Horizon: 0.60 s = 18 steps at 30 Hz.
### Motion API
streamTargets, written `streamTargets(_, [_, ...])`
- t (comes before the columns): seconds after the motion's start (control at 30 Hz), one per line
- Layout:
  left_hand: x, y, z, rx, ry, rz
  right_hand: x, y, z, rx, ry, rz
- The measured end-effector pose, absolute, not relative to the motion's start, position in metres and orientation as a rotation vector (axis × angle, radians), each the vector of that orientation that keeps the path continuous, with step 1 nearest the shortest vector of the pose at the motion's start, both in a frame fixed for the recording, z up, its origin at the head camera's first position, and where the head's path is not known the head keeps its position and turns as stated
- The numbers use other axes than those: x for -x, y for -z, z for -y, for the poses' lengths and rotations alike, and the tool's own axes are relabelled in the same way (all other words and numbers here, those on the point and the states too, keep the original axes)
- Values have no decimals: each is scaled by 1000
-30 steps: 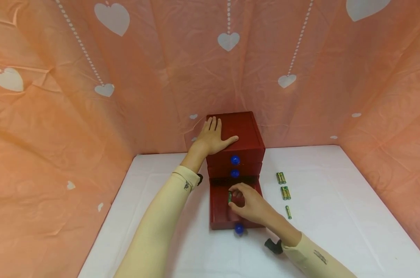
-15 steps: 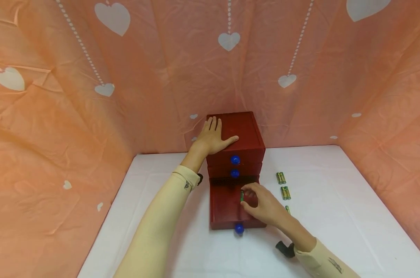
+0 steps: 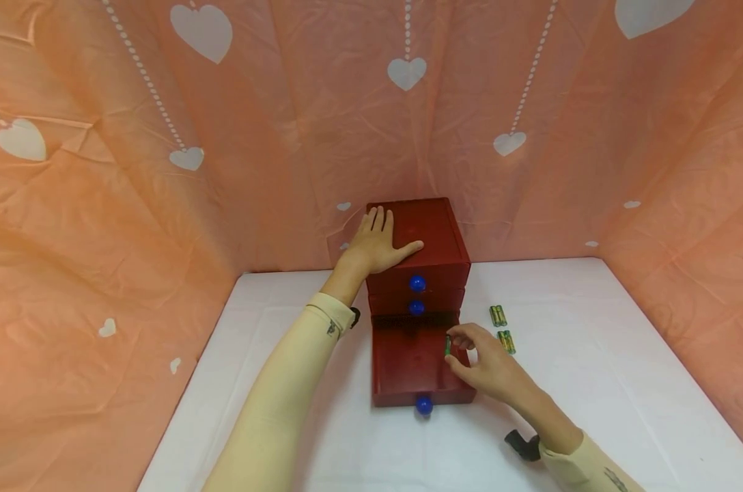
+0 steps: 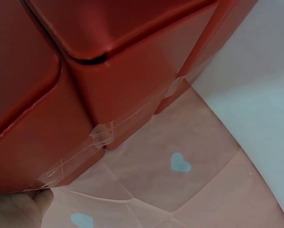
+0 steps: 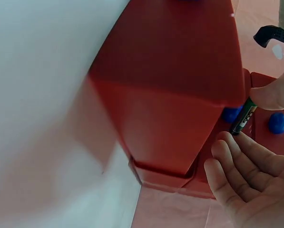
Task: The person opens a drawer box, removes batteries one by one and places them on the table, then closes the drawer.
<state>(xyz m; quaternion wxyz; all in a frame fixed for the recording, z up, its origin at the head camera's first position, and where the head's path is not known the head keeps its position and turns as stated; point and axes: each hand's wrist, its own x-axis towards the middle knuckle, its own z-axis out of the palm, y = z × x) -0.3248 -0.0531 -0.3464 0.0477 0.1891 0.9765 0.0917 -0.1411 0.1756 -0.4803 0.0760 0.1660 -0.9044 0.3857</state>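
A red drawer cabinet (image 3: 429,229) with blue knobs stands at the back of the table, its bottom drawer (image 3: 408,369) pulled out. In the head view the drawer's floor looks bare. My left hand (image 3: 374,249) lies flat on the cabinet top, fingers spread, thumb pointing right. My right hand (image 3: 488,362) pinches a green battery (image 5: 245,115) between thumb and fingertips, above the drawer's right side. In the right wrist view the battery is held by its two ends. The left wrist view shows the cabinet's taped side (image 4: 132,90) and part of the left hand.
Right of the cabinet, several batteries (image 3: 498,315) lie on the white table (image 3: 568,355) in small groups; the lower group (image 3: 506,342) sits close to the right hand. A pink cloth (image 3: 322,137) with white hearts hangs behind and at both sides.
My right hand has moved right with the battery, from mid-drawer to the drawer's right side. The single battery on the table is now hidden by that hand. The left hand stays put.
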Motion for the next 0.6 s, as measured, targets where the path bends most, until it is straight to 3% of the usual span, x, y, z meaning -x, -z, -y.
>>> streamTargets(0.6, [326, 347, 53, -577, -297, -2978, 134, 485, -205, -344, -1125, 2766])
